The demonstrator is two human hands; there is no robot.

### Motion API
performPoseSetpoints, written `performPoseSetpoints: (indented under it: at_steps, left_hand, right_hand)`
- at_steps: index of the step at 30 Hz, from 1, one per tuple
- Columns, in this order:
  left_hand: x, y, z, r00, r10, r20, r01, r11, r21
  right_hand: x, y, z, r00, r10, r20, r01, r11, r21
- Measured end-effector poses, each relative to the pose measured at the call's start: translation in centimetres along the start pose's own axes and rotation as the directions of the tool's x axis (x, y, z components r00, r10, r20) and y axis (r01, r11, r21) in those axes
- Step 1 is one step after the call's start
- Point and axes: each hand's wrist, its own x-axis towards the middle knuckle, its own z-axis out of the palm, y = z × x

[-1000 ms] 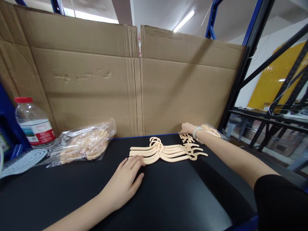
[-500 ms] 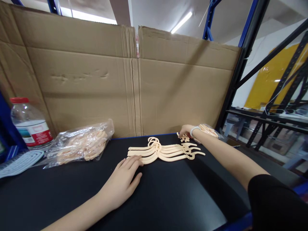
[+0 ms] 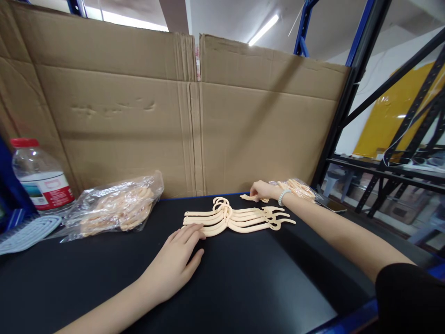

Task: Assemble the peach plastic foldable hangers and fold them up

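Observation:
Several cream plastic hangers [image 3: 245,226] lie overlapped in a row at the middle of the black table, hooks bunched at the centre. My left hand [image 3: 176,260] rests on the table, fingers stretched out, with the fingertips on the left end of the nearest hanger. Farther back on the right, my right hand [image 3: 262,189] pinches a cream hanger [image 3: 248,198] close to the table top. One end sticks out left of the fingers; my hand hides much of the rest. A clear bag of cream hangers [image 3: 297,188] lies just behind my right wrist.
Another clear bag of cream hangers [image 3: 118,211] lies at the left. Beside it stand a red-capped bottle [image 3: 45,183] and a pale blue hairbrush [image 3: 31,234]. A cardboard wall [image 3: 264,125] closes off the back. A dark flat object [image 3: 333,205] lies at the right.
My right hand has moved left with a cream hanger, away from the bag on the right. My left hand stays in place on the row of hangers.

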Motion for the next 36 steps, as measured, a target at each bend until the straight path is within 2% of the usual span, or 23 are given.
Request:
performPoseSetpoints:
  at_steps: [5, 11, 15, 18, 21, 23, 25, 28, 32, 36]
  left_hand:
    - [-0.1, 0.0, -0.1, 1.000, -0.007, 0.019, 0.007, 1.000, 0.006]
    - [0.0, 0.3, -0.2, 0.999, -0.023, 0.042, 0.023, 1.000, 0.009]
    - [-0.1, 0.3, -0.2, 0.998, -0.026, 0.051, 0.025, 1.000, 0.016]
    - [-0.2, 0.2, -0.1, 0.998, -0.029, 0.049, 0.027, 0.999, 0.030]
    - [-0.2, 0.1, 0.0, 0.998, -0.027, 0.059, 0.025, 0.999, 0.044]
    - [-0.1, 0.2, 0.0, 0.998, -0.026, 0.062, 0.023, 0.998, 0.050]
    - [0.1, 0.3, -0.1, 0.998, -0.025, 0.062, 0.022, 0.999, 0.049]
    - [0.3, 0.5, -0.4, 0.997, -0.019, 0.077, 0.016, 0.999, 0.043]
    - [0.4, 0.1, -0.4, 0.993, -0.001, 0.120, -0.005, 0.998, 0.055]
    - [0.0, -1.0, 0.4, 0.997, 0.036, 0.067, -0.038, 0.999, 0.037]
  right_hand:
    - [0.7, 0.4, 0.5, 0.971, -0.167, -0.171, 0.167, 0.986, -0.018]
    - [0.0, 0.9, 0.8, 0.900, -0.235, -0.367, 0.257, 0.966, 0.012]
    - [-2.3, 0.5, 1.2, 0.848, -0.206, -0.488, 0.279, 0.957, 0.081]
    - [-5.7, -0.9, 2.4, 0.823, -0.142, -0.549, 0.264, 0.953, 0.149]
    - [-9.8, -2.9, 4.5, 0.833, -0.141, -0.536, 0.272, 0.947, 0.173]
    - [-11.9, -3.8, 5.8, 0.883, -0.213, -0.418, 0.301, 0.941, 0.156]
    - [-12.9, -4.2, 6.7, 0.915, -0.232, -0.330, 0.296, 0.942, 0.160]
    - [-12.3, -3.7, 7.2, 0.924, -0.247, -0.290, 0.306, 0.936, 0.176]
    - [-10.2, -2.6, 7.1, 0.895, -0.303, -0.328, 0.371, 0.913, 0.170]
    - [-9.7, -2.6, 7.4, 0.894, -0.295, -0.337, 0.363, 0.918, 0.160]
